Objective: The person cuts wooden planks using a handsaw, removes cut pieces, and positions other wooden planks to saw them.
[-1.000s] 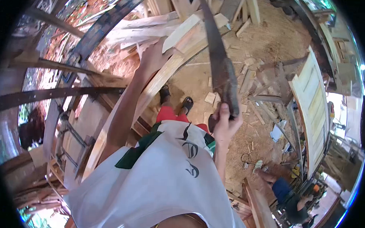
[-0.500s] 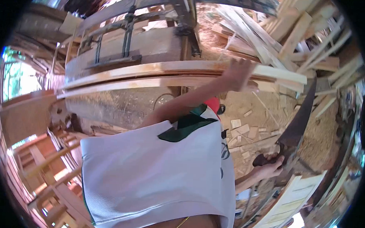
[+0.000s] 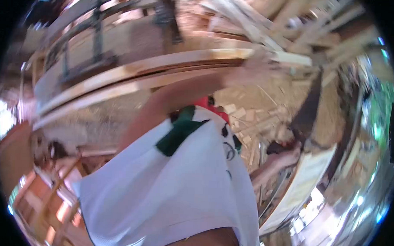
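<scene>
Two long, pale wooden strips (image 3: 133, 76) lie side by side across the upper view. My left hand (image 3: 255, 66) is near their right end, closed over them, though motion smears its fingers. Lower right, my right hand (image 3: 288, 155) is wrapped round the dark handle of a handsaw (image 3: 308, 109). Its wide blade points up and away, the narrow tip just beyond the strips' right end. From this blurred view I cannot tell whether blade and wood touch.
Behind the strips stands a wooden bench with a metal frame (image 3: 98, 30). Loose boards (image 3: 291, 22) are heaped at upper right. Small offcuts (image 3: 240, 118) and sawdust cover the ground. A pale slatted panel (image 3: 301, 183) leans at lower right; wooden furniture frames (image 3: 51, 200) stand at lower left.
The whole view has swung, so the strips, both hands and the saw appear further left and a little higher, with more blur. Both hands keep their holds.
</scene>
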### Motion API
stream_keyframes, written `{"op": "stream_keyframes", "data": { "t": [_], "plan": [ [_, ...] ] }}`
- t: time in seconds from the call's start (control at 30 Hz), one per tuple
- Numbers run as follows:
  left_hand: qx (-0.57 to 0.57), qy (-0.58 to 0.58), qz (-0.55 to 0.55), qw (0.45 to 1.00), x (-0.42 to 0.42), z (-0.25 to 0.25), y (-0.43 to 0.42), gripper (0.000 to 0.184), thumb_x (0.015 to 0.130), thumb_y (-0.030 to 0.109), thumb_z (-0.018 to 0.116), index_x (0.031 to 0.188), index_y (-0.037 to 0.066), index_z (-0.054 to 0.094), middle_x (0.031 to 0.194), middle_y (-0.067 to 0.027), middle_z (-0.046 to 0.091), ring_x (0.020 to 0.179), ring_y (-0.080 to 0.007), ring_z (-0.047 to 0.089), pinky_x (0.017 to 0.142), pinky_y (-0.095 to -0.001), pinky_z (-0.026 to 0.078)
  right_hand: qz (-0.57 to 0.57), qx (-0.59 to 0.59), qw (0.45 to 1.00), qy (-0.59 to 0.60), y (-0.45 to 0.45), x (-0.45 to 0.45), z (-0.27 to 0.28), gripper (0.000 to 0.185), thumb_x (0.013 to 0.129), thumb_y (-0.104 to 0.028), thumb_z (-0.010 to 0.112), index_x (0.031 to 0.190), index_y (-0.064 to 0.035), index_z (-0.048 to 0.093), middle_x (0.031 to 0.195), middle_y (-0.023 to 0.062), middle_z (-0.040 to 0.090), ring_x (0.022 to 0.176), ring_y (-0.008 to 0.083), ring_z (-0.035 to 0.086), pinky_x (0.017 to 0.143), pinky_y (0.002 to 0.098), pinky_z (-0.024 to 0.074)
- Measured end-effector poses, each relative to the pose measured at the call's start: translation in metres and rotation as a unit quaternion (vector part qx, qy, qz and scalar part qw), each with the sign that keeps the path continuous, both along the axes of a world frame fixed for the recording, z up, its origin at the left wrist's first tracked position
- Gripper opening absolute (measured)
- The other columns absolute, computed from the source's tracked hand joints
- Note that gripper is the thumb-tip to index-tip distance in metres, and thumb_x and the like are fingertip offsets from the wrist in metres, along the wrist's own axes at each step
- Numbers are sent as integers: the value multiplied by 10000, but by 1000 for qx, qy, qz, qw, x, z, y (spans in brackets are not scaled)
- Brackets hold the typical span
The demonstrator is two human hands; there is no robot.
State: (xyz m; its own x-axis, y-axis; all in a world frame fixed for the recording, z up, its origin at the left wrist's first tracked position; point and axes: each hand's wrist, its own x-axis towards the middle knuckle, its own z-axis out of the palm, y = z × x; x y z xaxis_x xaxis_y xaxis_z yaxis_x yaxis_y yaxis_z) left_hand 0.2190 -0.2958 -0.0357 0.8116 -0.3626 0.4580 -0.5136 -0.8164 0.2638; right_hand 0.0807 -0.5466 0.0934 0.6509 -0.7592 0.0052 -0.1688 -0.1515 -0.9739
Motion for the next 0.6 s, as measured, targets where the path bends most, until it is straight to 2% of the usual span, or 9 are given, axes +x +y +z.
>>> {"op": "stream_keyframes", "data": {
  "t": [0.1, 0.13, 0.2, 0.33, 0.4, 0.47, 0.5, 0.53, 0.6],
  "plan": [
    [-39, -49, 26, 998, 22, -43, -26, 571, 889, 308, 671, 1438, 255, 523, 1437, -32, 571, 1381, -345, 427, 1152, -620, 302, 83, 105, 991, 12, -23, 3, -7, 290, 1001, -289, 600, 993, -19, 706, 758, 18, 557, 660, 148, 511, 578, 295, 428],
    [-81, -114, 69, 988, 55, -112, -55, 530, 913, 315, 656, 1427, 275, 531, 1436, -29, 577, 1397, -365, 414, 1166, -641, 279, 87, 83, 993, -6, -21, 2, -2, 296, 1002, -285, 597, 1019, -8, 699, 782, 26, 570, 671, 156, 518, 590, 304, 435],
    [-49, 39, 24, 998, -19, 8, 8, 568, 907, 251, 662, 1455, 293, 518, 1475, -16, 557, 1430, -333, 373, 1140, -691, 262, 94, 38, 994, -42, -14, 1, 5, 314, 1005, -278, 591, 1071, 14, 685, 829, 41, 597, 693, 171, 532, 616, 323, 449],
    [-15, 25, 23, 999, -38, 1, 19, 659, 858, 207, 700, 1481, 266, 495, 1476, -13, 549, 1453, -278, 341, 1119, -713, 259, 153, 158, 975, -22, -45, -13, 13, 342, 1036, -342, 548, 1008, -24, 670, 729, 5, 479, 583, 138, 421, 539, 308, 368],
    [19, 18, 14, 1000, -77, 23, 53, 733, 822, 193, 720, 1509, 266, 473, 1475, 12, 541, 1428, -279, 376, 1117, -630, 344, 163, 163, 973, -27, -26, -21, 26, 342, 1039, -345, 537, 977, -33, 662, 723, 2, 478, 581, 131, 422, 531, 303, 361],
    [-92, -8, -46, 995, -71, -37, 65, 787, 795, 178, 714, 1534, 267, 457, 1481, 22, 530, 1388, -286, 430, 1092, -513, 438, 124, 178, 976, -12, -27, -35, 40, 329, 1036, -350, 537, 898, -64, 626, 711, 2, 491, 581, 127, 435, 514, 300, 361],
    [-19, -10, 17, 1000, -108, -7, 81, 798, 802, 165, 697, 1551, 269, 442, 1463, -1, 546, 1339, -277, 482, 1038, -440, 498, 88, 191, 978, 13, -36, -39, 40, 324, 1030, -351, 548, 849, -87, 597, 706, 4, 505, 582, 129, 447, 504, 303, 368],
    [2, 60, 17, 998, -129, 11, 91, 770, 830, 150, 675, 1552, 280, 444, 1486, 2, 545, 1367, -264, 478, 1059, -480, 463, 70, 123, 990, -1, -68, -39, 22, 284, 1008, -320, 599, 847, -86, 594, 715, 18, 528, 583, 139, 457, 504, 307, 385],
    [136, -113, 138, 975, -170, -14, 103, 677, 879, 194, 654, 1524, 308, 480, 1563, 57, 493, 1459, -249, 423, 1195, -502, 298, 100, 127, 986, -43, -95, -45, 15, 248, 1007, -253, 624, 878, -43, 595, 742, 55, 566, 590, 146, 464, 513, 308, 388]
  ]
}}
